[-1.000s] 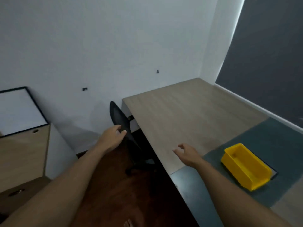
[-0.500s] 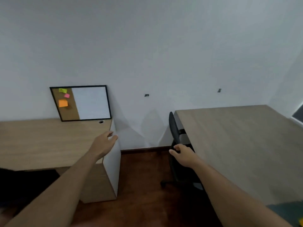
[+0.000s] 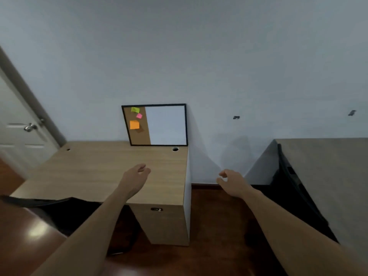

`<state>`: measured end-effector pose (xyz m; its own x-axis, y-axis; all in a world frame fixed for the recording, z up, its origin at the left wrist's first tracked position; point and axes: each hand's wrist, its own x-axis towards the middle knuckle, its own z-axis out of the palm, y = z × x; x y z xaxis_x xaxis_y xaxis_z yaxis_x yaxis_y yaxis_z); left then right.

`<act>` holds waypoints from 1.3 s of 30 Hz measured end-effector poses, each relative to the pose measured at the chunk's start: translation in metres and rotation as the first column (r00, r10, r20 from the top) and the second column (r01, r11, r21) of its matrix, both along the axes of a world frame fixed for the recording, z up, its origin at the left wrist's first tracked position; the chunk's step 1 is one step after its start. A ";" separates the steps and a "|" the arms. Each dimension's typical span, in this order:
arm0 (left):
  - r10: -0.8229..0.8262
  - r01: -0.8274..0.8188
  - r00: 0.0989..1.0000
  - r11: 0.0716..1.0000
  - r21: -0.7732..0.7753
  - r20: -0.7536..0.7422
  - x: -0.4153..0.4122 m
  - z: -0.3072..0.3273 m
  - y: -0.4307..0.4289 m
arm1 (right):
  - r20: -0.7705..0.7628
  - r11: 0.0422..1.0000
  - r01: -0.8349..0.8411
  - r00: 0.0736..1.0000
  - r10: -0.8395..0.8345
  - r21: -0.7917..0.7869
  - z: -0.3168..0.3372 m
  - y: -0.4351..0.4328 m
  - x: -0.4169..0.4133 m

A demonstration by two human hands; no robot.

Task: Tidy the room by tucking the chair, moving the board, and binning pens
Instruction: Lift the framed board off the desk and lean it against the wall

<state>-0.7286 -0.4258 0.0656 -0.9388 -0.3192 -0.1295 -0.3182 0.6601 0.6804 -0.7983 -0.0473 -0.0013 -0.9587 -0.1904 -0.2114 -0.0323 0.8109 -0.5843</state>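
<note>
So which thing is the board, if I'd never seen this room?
Find the light wooden desk on the left. At its back edge a black-framed board leans on the wall. It alone is half cork, half white, with green, pink and orange notes.

The wooden desk lies bare across most of its top, so the way to the board is unobstructed from the front. The board stands at the desk's back edge, leaning on the wall, with no room behind it; a cable hole sits just in front of its right corner. The left hand hovers above the desk top, empty, fingers loosely spread. The right hand, also empty, hangs over the gap of floor between the two desks. That gap is narrowed on its right side by the dark chair tucked against the grey desk.
</note>
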 end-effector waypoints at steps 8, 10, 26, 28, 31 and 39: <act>0.077 -0.077 0.997 0.997 0.025 -0.005 -0.008 -0.013 -0.076 | -0.008 0.996 -0.077 0.997 0.078 0.039 0.001 -0.075 -0.048; 0.080 -0.080 0.997 0.997 0.007 0.007 -0.010 -0.018 -0.091 | -0.020 0.997 -0.077 0.997 0.078 0.030 -0.001 -0.090 -0.061; 0.194 -0.195 0.981 0.980 -0.028 -0.025 -0.195 -0.007 -0.180 | -0.006 0.993 -0.116 0.993 0.116 -0.009 -0.015 -0.197 -0.283; 0.189 -0.190 0.982 0.981 -0.033 -0.018 -0.230 -0.003 -0.187 | -0.005 0.993 -0.120 0.993 0.120 -0.002 -0.012 -0.205 -0.322; 0.211 -0.211 0.977 0.977 -0.033 -0.020 -0.281 -0.001 -0.199 | -0.025 0.993 -0.116 0.993 0.115 -0.014 -0.011 -0.216 -0.378; 0.322 -0.322 0.947 0.945 0.063 -0.002 -0.388 -0.015 -0.257 | 0.035 0.995 0.033 0.999 -0.030 -0.091 -0.012 -0.251 -0.488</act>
<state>-1.1165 -0.6832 0.0508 -0.7890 -0.5966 -0.1471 -0.4983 0.4812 0.7212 -1.2859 -0.2984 -0.0129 -0.9571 -0.1799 -0.2270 0.0139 0.7544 -0.6563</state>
